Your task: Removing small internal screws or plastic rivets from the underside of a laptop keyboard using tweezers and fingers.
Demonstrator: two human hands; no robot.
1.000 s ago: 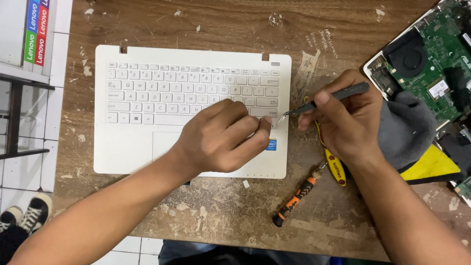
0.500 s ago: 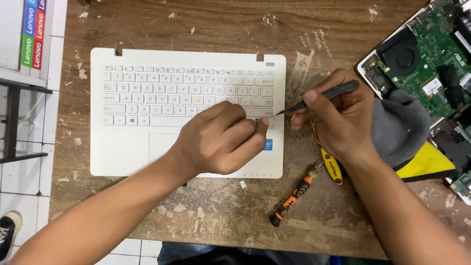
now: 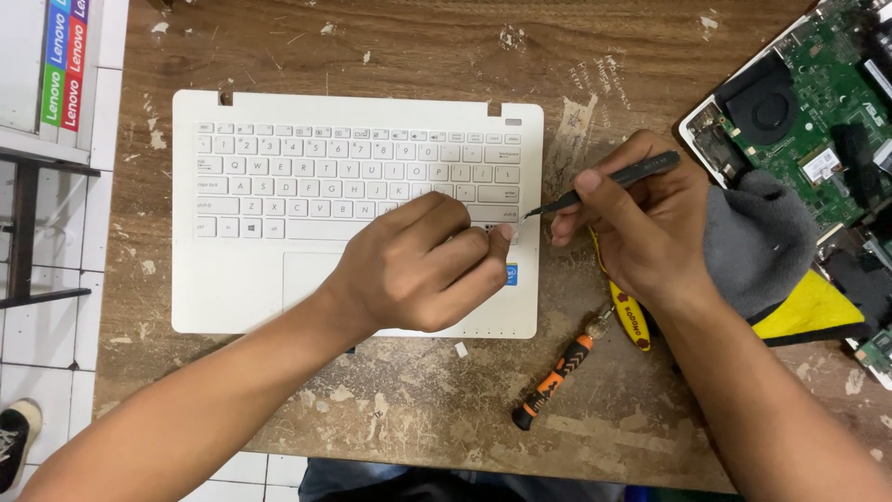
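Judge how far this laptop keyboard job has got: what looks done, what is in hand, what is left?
Done: the white keyboard deck lies apart from the exposed motherboard. In hand: the left hand presses near the lower-right keys while the right hand holds dark tweezers, tip at the deck's right edge. Left: the keys look still seated; the orange screwdriver lies unused.

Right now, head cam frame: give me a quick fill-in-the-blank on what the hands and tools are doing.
1. The right hand holds dark ____ with the tip at the keyboard's right edge.
2. The left hand rests on the ____ laptop keyboard case.
3. The orange-and-black screwdriver lies on the ____ table.
4. The green circuit board lies to the ____ of the keyboard.

Missing words: tweezers; white; wooden; right
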